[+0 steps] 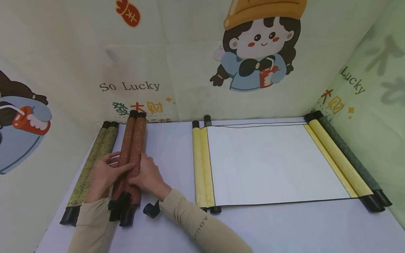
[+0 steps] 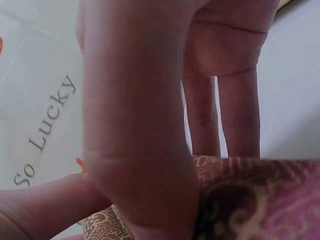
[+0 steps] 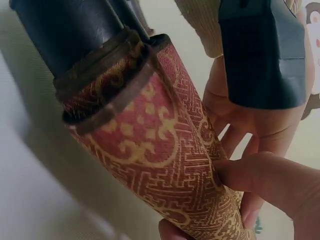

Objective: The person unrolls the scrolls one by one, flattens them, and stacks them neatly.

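A red-brown patterned scroll (image 1: 138,135) with black roller ends, rolled up from both sides into a pair of rolls, stands between my hands at the left. My left hand (image 1: 105,174) grips its left side, the thumb lying across the front roll. On the right side my right hand (image 1: 149,175) holds it, thumb in front and fingers around the edge. In the right wrist view, the gold-patterned red fabric (image 3: 155,135) and a black end knob (image 3: 70,35) fill the left. Close up, the left wrist view has my fingers and the patterned fabric (image 2: 265,195); the fingertips are partly hidden.
A rolled yellow-green scroll (image 1: 102,147) lies left of my left hand. To the right a yellow-bordered scroll (image 1: 202,165) lies unrolled, its white sheet (image 1: 275,161) spread out. A dark grey-green roll (image 1: 351,151) lies along its right edge. Printed cloth walls (image 1: 183,70) enclose the white table.
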A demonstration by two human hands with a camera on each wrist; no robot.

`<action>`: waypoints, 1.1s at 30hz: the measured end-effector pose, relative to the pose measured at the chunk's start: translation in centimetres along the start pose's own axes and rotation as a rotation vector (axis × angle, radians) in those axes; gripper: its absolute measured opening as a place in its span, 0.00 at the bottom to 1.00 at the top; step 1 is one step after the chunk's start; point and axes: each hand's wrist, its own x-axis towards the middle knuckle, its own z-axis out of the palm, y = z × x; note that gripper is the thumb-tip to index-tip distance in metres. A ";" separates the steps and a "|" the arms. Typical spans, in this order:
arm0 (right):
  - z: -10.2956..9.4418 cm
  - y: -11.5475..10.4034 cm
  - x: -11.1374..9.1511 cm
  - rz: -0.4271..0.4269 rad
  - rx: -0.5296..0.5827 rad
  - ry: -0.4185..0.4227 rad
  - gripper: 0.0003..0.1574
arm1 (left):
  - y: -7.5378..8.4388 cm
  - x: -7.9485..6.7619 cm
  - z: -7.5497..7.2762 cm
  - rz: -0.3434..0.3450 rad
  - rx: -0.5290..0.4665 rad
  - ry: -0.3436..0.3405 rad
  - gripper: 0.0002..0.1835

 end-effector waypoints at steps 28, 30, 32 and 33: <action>-6.4 -0.4 -4.0 -0.048 0.036 0.019 0.60 | 4.9 -2.8 2.4 0.061 -0.155 -0.005 0.48; -6.9 -0.3 -4.3 -0.063 0.044 0.022 0.60 | 5.3 -3.0 2.7 0.066 -0.160 -0.004 0.49; -7.4 -0.1 -4.6 -0.074 0.052 0.025 0.59 | 5.6 -3.2 3.1 0.068 -0.160 -0.004 0.49; -7.6 0.0 -4.8 -0.080 0.061 0.026 0.59 | 5.8 -3.3 3.3 0.070 -0.161 -0.003 0.49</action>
